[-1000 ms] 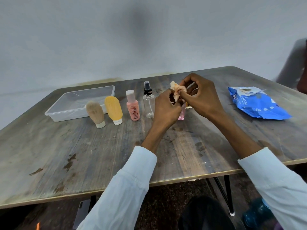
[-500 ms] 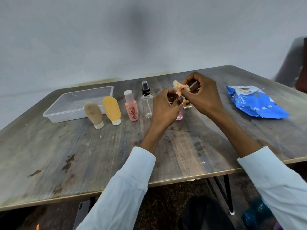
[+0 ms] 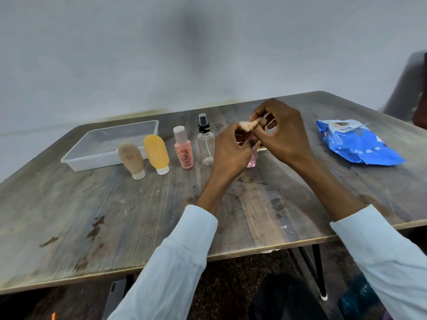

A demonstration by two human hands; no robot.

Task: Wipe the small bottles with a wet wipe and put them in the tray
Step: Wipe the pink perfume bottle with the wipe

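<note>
- Head view: the left hand (image 3: 231, 153) curls its fingers round a small pink bottle (image 3: 252, 158), whose lower end shows just below those fingers, close over the wooden table (image 3: 138, 215).
- The right hand (image 3: 283, 137) pinches a crumpled wet wipe (image 3: 250, 124) between thumb and fingertips; the wipe sits at the bottle's top, between the two hands.
- Left of the left hand's fingers stand four more bottles in a row: nearest, a clear spray bottle (image 3: 205, 140) with a black pump, then a pink lotion bottle (image 3: 184, 147), a yellow squeeze tube (image 3: 156, 153) and a beige squeeze tube (image 3: 131, 159), both tubes cap-down.
- Behind the two tubes, farthest from the fingers, lies the clear plastic tray (image 3: 80, 161).
- Well to the right of the right hand's fingers lies a blue wet-wipe pack (image 3: 355, 146).
</note>
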